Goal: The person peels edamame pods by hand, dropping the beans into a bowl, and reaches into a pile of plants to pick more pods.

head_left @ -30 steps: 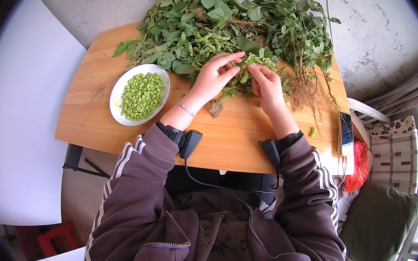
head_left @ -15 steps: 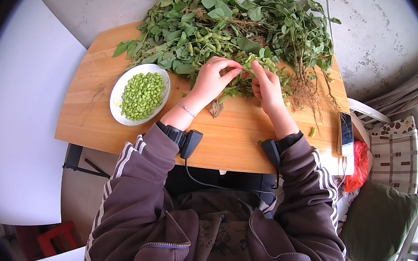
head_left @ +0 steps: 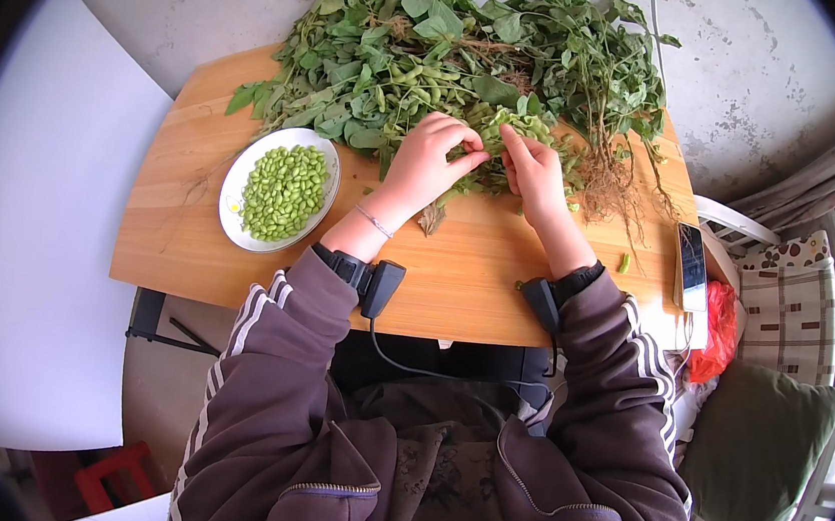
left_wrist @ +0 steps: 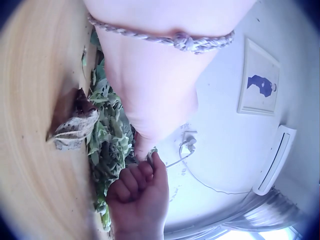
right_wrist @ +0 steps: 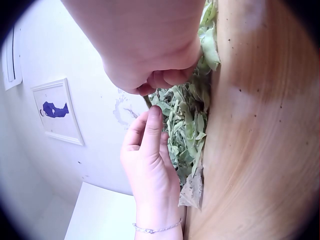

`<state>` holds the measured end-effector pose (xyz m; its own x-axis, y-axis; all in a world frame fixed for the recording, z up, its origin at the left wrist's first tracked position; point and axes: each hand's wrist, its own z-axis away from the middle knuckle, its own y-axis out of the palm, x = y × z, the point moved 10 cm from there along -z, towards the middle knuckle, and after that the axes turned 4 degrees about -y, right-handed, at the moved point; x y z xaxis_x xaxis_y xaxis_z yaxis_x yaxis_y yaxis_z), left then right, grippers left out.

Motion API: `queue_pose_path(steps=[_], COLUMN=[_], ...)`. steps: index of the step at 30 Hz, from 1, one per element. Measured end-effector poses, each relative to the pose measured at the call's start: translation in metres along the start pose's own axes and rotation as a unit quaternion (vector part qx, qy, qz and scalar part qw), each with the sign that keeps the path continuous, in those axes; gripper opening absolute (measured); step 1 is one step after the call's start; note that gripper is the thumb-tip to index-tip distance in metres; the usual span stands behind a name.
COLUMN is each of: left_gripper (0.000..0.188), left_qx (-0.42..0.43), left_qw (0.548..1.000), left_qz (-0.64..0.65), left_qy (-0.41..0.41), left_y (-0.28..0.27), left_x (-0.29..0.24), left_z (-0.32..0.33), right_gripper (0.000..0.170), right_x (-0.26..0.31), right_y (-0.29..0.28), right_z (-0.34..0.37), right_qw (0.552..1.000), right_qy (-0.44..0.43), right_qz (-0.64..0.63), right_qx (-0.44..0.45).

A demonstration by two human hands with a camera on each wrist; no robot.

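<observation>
Over the front edge of the leafy pile, both hands meet at a green soybean pod (right_wrist: 147,101). My right hand (head_left: 538,177) pinches its upper part between thumb and curled fingers. At the other end, the left hand's (head_left: 432,161) thumb and fingertips close on the pod. Most of the pod is hidden by the fingers. Behind the hands lies a heap of picked pods (head_left: 526,123). Soybean plants (head_left: 387,57) with leaves, roots and hanging pods cover the back of the table. Shelled green beans (head_left: 285,193) fill a white bowl (head_left: 228,204) left of the left hand.
A dry curled leaf (head_left: 432,218) lies on the wooden table (head_left: 456,274) below the left hand. One loose pod (head_left: 624,263) rests right of the right wrist. At the right edge is a phone (head_left: 690,267), with a red plastic bag (head_left: 717,335) beyond it.
The hands came together on the pod half a second ago. Since then the left hand's fingertips have shifted slightly down and curled more, while the right hand has barely moved.
</observation>
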<state>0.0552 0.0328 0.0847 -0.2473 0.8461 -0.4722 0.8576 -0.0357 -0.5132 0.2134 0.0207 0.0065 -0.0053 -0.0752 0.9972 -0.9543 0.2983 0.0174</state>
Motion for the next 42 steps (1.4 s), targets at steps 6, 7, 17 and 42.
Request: queue_pose_path(steps=[6,7,17,42], left_gripper=[0.017,0.017,0.017,0.017], left_qx=[0.006,0.003,0.035,0.101], left_qw=[0.999,0.999,0.998,0.892], left_qz=[-0.018,-0.021,0.037,0.342], left_qy=[0.027,0.033,-0.02,-0.276], left_y=[0.0,0.0,0.011,0.039], left_x=[-0.007,-0.008,0.004,0.05], left_z=[0.0,-0.001,0.003,0.018], right_gripper=[0.045,0.047,0.041,0.037], right_x=[0.008,0.009,0.007,0.007], right_y=[0.0,-0.001,0.003,0.016], right_z=[0.003,0.002,-0.002,0.004], right_qw=[0.999,0.998,0.989,0.994], right_qy=[-0.013,-0.017,-0.063,0.008], right_qz=[0.049,0.068,0.132,-0.061], right_qx=[-0.001,0.001,0.022,0.092])
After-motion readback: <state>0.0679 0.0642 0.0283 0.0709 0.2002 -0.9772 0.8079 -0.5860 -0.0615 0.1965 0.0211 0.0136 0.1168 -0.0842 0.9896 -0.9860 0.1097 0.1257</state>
